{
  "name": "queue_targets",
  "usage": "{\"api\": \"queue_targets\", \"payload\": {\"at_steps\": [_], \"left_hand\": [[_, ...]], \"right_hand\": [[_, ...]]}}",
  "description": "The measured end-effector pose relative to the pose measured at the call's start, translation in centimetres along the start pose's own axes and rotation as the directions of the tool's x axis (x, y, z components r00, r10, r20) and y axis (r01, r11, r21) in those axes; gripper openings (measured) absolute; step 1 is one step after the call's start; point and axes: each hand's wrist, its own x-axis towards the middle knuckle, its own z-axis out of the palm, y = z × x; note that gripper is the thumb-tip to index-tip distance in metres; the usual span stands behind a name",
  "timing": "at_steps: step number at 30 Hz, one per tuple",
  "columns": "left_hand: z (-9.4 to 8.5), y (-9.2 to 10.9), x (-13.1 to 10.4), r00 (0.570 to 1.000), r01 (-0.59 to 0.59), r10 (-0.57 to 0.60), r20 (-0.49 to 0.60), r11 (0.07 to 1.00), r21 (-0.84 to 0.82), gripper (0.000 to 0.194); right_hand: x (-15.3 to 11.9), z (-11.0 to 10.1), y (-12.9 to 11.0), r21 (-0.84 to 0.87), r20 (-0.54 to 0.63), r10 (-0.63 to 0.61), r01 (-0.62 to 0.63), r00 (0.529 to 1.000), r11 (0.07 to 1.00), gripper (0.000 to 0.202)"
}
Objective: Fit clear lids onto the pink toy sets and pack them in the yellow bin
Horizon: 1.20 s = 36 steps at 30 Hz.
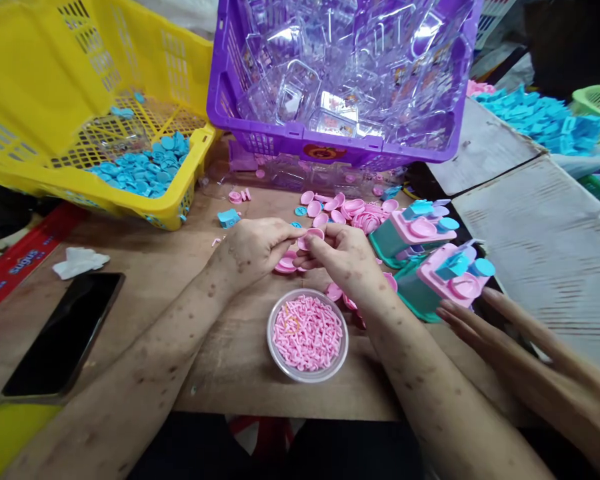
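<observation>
My right hand (347, 257) is closed on a small pink oval dish (311, 237), pinched between thumb and fingers. From the other side, my left hand (255, 250) meets the dish's left edge with thumb and forefinger pressed together. Whatever lies in that pinch is too small to make out. Just under my hands are more pink dishes (286, 263) on the table. Nearer to me, a clear round tub (271, 343) holds many tiny pink stick-like pieces (307, 333).
Pink-and-teal toy units (410, 230) stand right, beside another person's hand (480, 327). A purple crate (280, 137) of clear plastic packs and a yellow basket (180, 200) with blue discs (150, 163) stand behind. A phone (65, 333) lies left, near crumpled tissue (80, 262).
</observation>
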Motion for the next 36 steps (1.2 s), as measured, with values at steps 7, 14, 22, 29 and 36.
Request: {"api": "queue_targets", "payload": {"at_steps": [7,14,22,29,36], "left_hand": [[0.7,-0.2,0.4,0.996,-0.076,0.075,-0.058,0.997,-0.026,0.029],[-0.9,-1.9,-0.2,0.968,0.068,-0.11,0.225,0.98,0.185,0.023],[-2.3,3.7,-0.1,0.937,-0.078,0.095,0.337,0.995,-0.064,0.017],[-0.7,5.2,-0.5,0.885,-0.072,0.143,0.444,0.982,-0.173,0.008],[-1.0,5.1,-0.3,0.885,-0.077,0.174,0.432,0.97,-0.232,0.009]], "right_hand": [[0.6,-1.8,-1.4,-0.115,0.082,0.019,-0.009,0.996,0.993,0.035],[-1.4,-8.2,-3.7,-0.695,0.114,-0.195,0.218,0.974,0.685,0.016],[-1.0,-6.7,-1.5,-0.732,0.342,0.058,0.227,0.938,0.643,0.018],[-1.1,-6.5,-2.4,-0.647,0.193,-0.151,0.242,0.969,0.723,0.009],[-2.3,-4.5,-3.1,-0.329,0.124,-0.145,0.179,0.982,0.927,0.017]]}}
